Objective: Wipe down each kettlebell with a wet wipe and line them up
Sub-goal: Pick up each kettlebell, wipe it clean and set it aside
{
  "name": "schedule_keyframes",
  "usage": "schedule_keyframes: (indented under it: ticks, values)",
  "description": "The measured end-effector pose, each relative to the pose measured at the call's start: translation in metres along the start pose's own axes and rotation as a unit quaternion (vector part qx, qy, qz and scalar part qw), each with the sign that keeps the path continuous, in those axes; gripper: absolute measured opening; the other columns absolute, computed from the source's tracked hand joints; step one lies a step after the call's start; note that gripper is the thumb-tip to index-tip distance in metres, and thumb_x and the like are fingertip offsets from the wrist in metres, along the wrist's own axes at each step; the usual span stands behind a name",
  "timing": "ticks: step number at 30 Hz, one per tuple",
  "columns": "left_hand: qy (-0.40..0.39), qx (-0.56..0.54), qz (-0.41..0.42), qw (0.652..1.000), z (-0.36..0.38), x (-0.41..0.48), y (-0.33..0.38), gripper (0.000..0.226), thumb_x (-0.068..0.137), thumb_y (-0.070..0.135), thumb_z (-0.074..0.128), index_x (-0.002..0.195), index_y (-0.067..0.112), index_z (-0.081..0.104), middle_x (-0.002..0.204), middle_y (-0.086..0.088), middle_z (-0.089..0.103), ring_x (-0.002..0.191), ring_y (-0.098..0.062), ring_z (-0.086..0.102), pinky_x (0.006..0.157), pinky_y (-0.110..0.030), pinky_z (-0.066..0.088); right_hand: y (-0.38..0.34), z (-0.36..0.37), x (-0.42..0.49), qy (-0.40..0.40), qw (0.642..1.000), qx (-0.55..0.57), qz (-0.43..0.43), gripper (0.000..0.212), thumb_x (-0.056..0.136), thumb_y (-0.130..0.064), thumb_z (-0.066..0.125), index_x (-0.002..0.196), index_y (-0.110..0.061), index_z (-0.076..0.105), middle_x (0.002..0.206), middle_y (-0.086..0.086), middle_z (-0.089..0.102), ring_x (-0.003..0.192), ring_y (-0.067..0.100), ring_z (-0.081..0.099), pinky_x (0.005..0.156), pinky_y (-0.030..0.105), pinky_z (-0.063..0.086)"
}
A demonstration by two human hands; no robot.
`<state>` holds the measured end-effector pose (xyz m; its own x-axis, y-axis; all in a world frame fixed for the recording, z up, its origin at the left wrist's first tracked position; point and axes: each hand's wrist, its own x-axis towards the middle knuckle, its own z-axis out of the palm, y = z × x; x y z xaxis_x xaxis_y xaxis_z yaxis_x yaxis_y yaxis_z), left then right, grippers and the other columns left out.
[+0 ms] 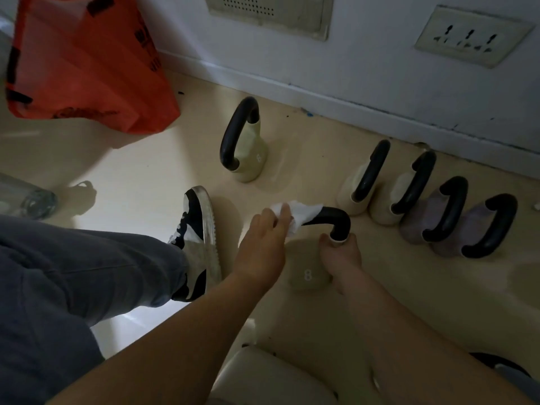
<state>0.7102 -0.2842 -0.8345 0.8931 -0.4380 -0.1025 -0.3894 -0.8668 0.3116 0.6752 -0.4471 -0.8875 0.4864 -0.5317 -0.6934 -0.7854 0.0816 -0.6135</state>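
A cream kettlebell marked 8 [306,274] with a black handle [333,216] stands on the floor in front of me. My left hand [264,244] presses a white wet wipe [301,213] around the left end of that handle. My right hand [340,258] grips the kettlebell's body where the handle's right end joins it. Another cream kettlebell marked 8 [248,153] stands apart, farther back. To the right, several kettlebells sit in a row along the wall: two cream ones [353,191] [391,203] and two purple-grey ones [420,220] [467,232].
An orange plastic bag [84,62] lies at the back left. A clear bottle [26,200] lies at the left edge. My leg and black-and-white sneaker [198,238] stand left of the hands. A cream object [271,378] sits at the bottom. The wall has a socket plate [470,36].
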Motion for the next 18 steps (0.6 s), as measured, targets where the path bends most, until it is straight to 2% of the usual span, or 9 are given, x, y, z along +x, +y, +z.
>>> schedule_keyframes:
  ticks: [2, 6, 8, 10, 11, 13, 14, 16, 18]
  values:
    - [-0.020, -0.016, -0.081, 0.996, 0.007, -0.017, -0.015, 0.075, 0.091, 0.000, 0.051, 0.157, 0.013, 0.017, 0.139, -0.012, 0.033, 0.119, -0.026, 0.039, 0.092, -0.037, 0.047, 0.001, 0.000, 0.000, 0.005, 1.000, 0.002, 0.001, 0.042, 0.094, -0.040, 0.061, 0.128, -0.022, 0.046, 0.112, 0.007, 0.060, 0.092, 0.026, 0.058, 0.080, 0.035, 0.046]
    - [-0.142, -0.044, -0.202, 0.968, 0.029, -0.056, -0.047, 0.055, 0.093, 0.004, 0.046, 0.148, 0.010, 0.037, 0.137, -0.010, 0.042, 0.116, -0.023, 0.050, 0.097, -0.031, 0.047, 0.004, 0.000, 0.000, 0.014, 1.000, 0.022, 0.005, 0.047, 0.091, -0.042, 0.063, 0.130, -0.021, 0.048, 0.115, 0.007, 0.062, 0.099, 0.028, 0.060, 0.089, 0.036, 0.050]
    - [-0.124, -0.153, -0.300, 0.933, 0.027, -0.054, -0.044, 0.031, 0.100, 0.014, 0.041, 0.124, 0.006, 0.059, 0.112, -0.010, 0.059, 0.093, -0.021, 0.061, 0.083, -0.034, 0.055, 0.005, 0.001, -0.001, 0.021, 1.000, 0.022, 0.000, 0.044, 0.092, -0.041, 0.063, 0.128, -0.020, 0.049, 0.113, 0.007, 0.062, 0.096, 0.027, 0.059, 0.084, 0.033, 0.047]
    - [-0.055, -0.216, -0.365, 0.904, 0.015, -0.035, -0.037, 0.035, 0.104, 0.023, 0.038, 0.099, 0.000, 0.065, 0.080, -0.008, 0.060, 0.067, -0.017, 0.057, 0.060, -0.030, 0.049, 0.006, 0.000, -0.001, 0.017, 1.000, 0.018, -0.007, 0.042, 0.092, -0.042, 0.063, 0.126, -0.021, 0.049, 0.113, 0.007, 0.062, 0.096, 0.027, 0.059, 0.083, 0.032, 0.046]
    - [-0.003, -0.230, -0.369, 0.901, 0.005, -0.021, -0.033, 0.037, 0.104, 0.024, 0.039, 0.094, -0.001, 0.063, 0.079, -0.009, 0.059, 0.066, -0.017, 0.054, 0.057, -0.028, 0.043, 0.006, 0.000, -0.002, 0.016, 1.000, 0.014, -0.008, 0.041, 0.092, -0.042, 0.063, 0.125, -0.021, 0.049, 0.112, 0.007, 0.062, 0.096, 0.027, 0.059, 0.083, 0.032, 0.046]
    - [0.072, -0.179, -0.281, 0.940, -0.016, 0.003, -0.023, 0.026, 0.103, 0.023, 0.041, 0.087, 0.008, 0.056, 0.091, -0.008, 0.054, 0.077, -0.021, 0.051, 0.068, -0.032, 0.043, 0.007, -0.002, -0.003, 0.016, 1.000, 0.007, -0.009, 0.040, 0.093, -0.042, 0.062, 0.125, -0.021, 0.048, 0.112, 0.007, 0.061, 0.096, 0.027, 0.058, 0.084, 0.033, 0.046]
    - [0.073, -0.177, -0.225, 0.955, -0.024, 0.013, -0.016, 0.020, 0.102, 0.022, 0.041, 0.089, 0.013, 0.053, 0.095, -0.005, 0.053, 0.082, -0.022, 0.052, 0.074, -0.036, 0.045, 0.008, -0.002, -0.003, 0.014, 1.000, 0.006, -0.009, 0.041, 0.093, -0.042, 0.062, 0.125, -0.022, 0.048, 0.113, 0.007, 0.061, 0.096, 0.028, 0.058, 0.085, 0.034, 0.047]
    - [0.020, -0.228, -0.125, 0.966, -0.030, 0.020, 0.000, 0.016, 0.102, 0.019, 0.039, 0.103, 0.020, 0.055, 0.098, -0.001, 0.057, 0.086, -0.021, 0.056, 0.078, -0.039, 0.050, 0.007, -0.002, -0.004, 0.011, 1.000, 0.004, -0.013, 0.044, 0.093, -0.042, 0.062, 0.128, -0.021, 0.046, 0.116, 0.008, 0.061, 0.101, 0.029, 0.059, 0.090, 0.037, 0.050]
    - [-0.012, -0.218, -0.036, 0.975, -0.020, 0.012, 0.010, 0.031, 0.101, 0.013, 0.039, 0.123, 0.025, 0.058, 0.109, 0.004, 0.062, 0.096, -0.015, 0.056, 0.084, -0.032, 0.049, 0.006, -0.002, -0.005, 0.009, 1.000, -0.006, -0.017, 0.049, 0.095, -0.042, 0.061, 0.135, -0.020, 0.043, 0.119, 0.007, 0.059, 0.108, 0.032, 0.059, 0.092, 0.039, 0.050]
